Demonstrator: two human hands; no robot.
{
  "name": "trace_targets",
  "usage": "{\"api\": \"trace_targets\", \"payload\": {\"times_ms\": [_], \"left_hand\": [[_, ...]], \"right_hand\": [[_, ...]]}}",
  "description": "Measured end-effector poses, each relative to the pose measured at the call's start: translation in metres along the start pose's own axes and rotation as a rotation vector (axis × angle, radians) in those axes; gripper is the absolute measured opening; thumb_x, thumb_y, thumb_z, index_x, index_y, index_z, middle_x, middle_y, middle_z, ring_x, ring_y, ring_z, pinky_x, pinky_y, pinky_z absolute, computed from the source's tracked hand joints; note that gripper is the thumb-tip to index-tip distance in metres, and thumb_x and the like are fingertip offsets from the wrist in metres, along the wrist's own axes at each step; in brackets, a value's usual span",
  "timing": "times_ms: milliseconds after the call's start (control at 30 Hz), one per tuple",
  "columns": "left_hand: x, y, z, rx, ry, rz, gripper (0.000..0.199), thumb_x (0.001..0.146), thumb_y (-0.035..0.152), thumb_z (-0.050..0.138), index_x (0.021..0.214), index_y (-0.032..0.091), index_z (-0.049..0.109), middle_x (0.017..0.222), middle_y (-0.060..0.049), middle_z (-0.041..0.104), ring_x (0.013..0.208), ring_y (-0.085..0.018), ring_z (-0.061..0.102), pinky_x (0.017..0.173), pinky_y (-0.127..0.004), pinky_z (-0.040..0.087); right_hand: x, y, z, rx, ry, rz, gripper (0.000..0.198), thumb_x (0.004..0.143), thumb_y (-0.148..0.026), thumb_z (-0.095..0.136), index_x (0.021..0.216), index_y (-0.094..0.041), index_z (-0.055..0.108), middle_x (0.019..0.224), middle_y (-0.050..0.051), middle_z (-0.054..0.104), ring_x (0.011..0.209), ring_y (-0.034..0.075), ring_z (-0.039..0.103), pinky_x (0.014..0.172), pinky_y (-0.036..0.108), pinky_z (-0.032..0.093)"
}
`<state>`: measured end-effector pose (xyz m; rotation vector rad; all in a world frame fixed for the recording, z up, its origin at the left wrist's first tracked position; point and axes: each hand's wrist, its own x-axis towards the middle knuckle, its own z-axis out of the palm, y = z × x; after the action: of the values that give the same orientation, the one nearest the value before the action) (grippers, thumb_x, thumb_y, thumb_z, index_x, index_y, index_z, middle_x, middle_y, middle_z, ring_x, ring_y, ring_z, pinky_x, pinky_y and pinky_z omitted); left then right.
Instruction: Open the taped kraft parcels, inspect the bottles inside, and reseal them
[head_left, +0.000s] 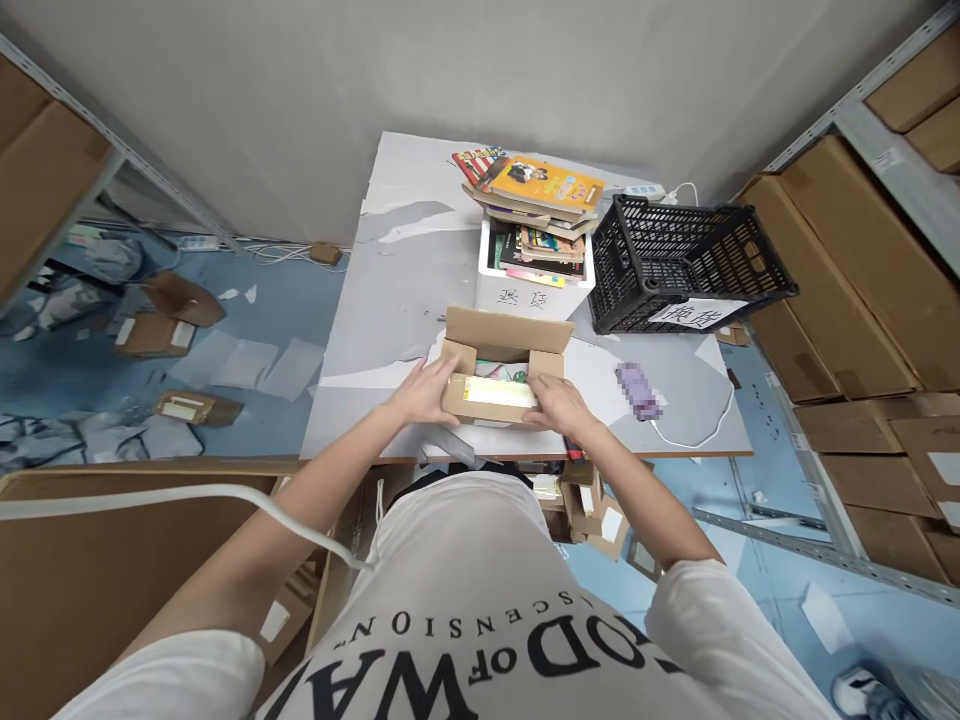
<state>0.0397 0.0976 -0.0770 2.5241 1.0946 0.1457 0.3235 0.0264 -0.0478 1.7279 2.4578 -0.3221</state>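
A small cardboard box (489, 410) lies at the table's front edge with its lid flap raised toward the back. Something pale with bits of green shows inside it, too small to name. My left hand (425, 392) grips the box's left end, thumb along the front. At the right end, my right hand (559, 403) holds the box by its corner and side flap. A pale label with a yellow edge runs along the front flap between the hands.
Behind the box stands a white bin (536, 297) heaped with books (546, 185). To its right are a black plastic crate (637, 290) and a blurred purple phone-like thing (637, 390) on a white cable. Shelves of cartons (847, 270) rise at right; papers and boxes litter the left floor.
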Motion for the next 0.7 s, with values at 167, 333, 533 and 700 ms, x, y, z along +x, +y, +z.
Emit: {"api": "trace_targets", "payload": {"times_ms": [167, 333, 533, 700], "left_hand": [[-0.012, -0.005, -0.012, -0.064, 0.017, 0.089, 0.107, 0.061, 0.065, 0.071, 0.146, 0.014, 0.03, 0.139, -0.016, 0.051, 0.125, -0.029, 0.051, 0.117, -0.045, 0.022], [-0.039, 0.016, -0.025, -0.181, -0.008, 0.102, 0.077, 0.08, 0.065, 0.049, 0.14, 0.016, 0.043, 0.134, -0.012, 0.057, 0.124, -0.025, 0.053, 0.113, -0.039, 0.03], [0.01, 0.039, -0.016, -0.076, -0.078, 0.199, 0.036, 0.093, 0.038, 0.04, 0.11, 0.021, 0.067, 0.117, -0.007, 0.068, 0.111, -0.019, 0.061, 0.1, -0.032, 0.043], [0.069, 0.061, 0.015, 0.145, -0.318, 0.195, 0.018, 0.082, 0.026, 0.057, 0.074, 0.021, 0.071, 0.083, -0.008, 0.073, 0.085, -0.021, 0.068, 0.091, -0.034, 0.047]], "right_hand": [[-0.036, -0.017, 0.016, -0.004, 0.151, 0.082, 0.033, 0.096, -0.025, 0.037, 0.119, -0.021, 0.06, 0.116, 0.013, 0.066, 0.107, 0.024, 0.06, 0.09, 0.038, 0.043], [-0.069, -0.032, 0.051, 0.16, 0.11, 0.038, 0.043, 0.095, -0.019, 0.029, 0.121, -0.03, 0.062, 0.136, 0.0, 0.056, 0.133, 0.019, 0.044, 0.105, 0.042, 0.041], [-0.061, -0.028, 0.023, 0.199, -0.072, 0.044, 0.04, 0.096, -0.041, 0.033, 0.102, -0.023, 0.069, 0.124, 0.008, 0.064, 0.108, 0.025, 0.064, 0.08, 0.037, 0.054], [0.017, -0.023, -0.018, 0.031, -0.093, -0.057, 0.014, 0.085, -0.013, 0.055, 0.089, -0.016, 0.068, 0.097, 0.011, 0.072, 0.086, 0.019, 0.068, 0.073, 0.026, 0.049]]}}
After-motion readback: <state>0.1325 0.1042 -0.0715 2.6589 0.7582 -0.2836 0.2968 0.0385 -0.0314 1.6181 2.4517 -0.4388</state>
